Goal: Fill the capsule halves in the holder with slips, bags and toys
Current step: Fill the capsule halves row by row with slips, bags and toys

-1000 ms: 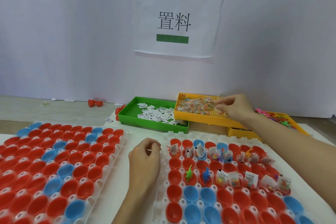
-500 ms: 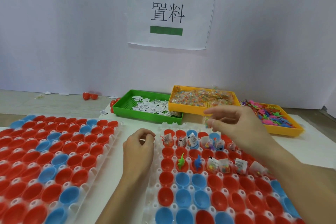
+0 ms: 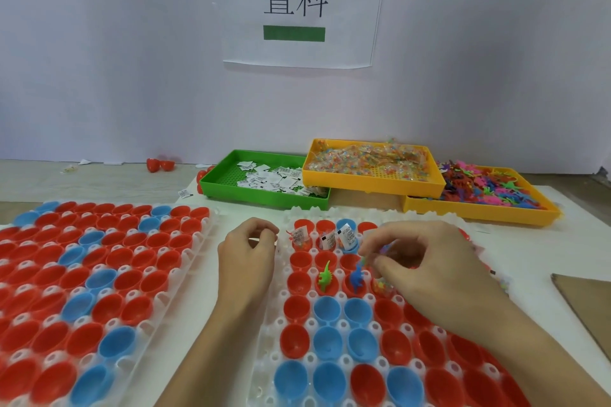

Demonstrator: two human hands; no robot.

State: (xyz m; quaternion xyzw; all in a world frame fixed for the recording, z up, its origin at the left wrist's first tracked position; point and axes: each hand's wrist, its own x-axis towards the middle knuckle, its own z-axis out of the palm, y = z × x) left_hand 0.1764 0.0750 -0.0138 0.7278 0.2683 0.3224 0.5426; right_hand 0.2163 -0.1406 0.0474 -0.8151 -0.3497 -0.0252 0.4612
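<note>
Your right hand (image 3: 426, 261) hovers low over the holder (image 3: 373, 334) in the lower middle of the frame, its fingers (image 3: 380, 263) curled and pinching what looks like a small clear bag of coloured beads (image 3: 385, 249); the bag is mostly hidden, so you cannot be sure how it lies in the grip. The relation that matters is this: the cups just below and to the left of your fingertips hold a blue dinosaur (image 3: 357, 277) and, one cup further left, a green dinosaur (image 3: 325, 279), each standing upright and still without a bag. The blue one is just beside your fingertips, so the bag most likely goes down and slightly left into that cup. Your left hand (image 3: 248, 248) rests at the holder's left edge in the centre of the frame, its fingers curled loosely with the thumb meeting the forefinger; whether they hold a slip you cannot tell. The right hand is the nearer one by far. The yellow tray of bags (image 3: 373, 185) lies well apart, in the upper right of the worktop (image 3: 529, 241).
</note>
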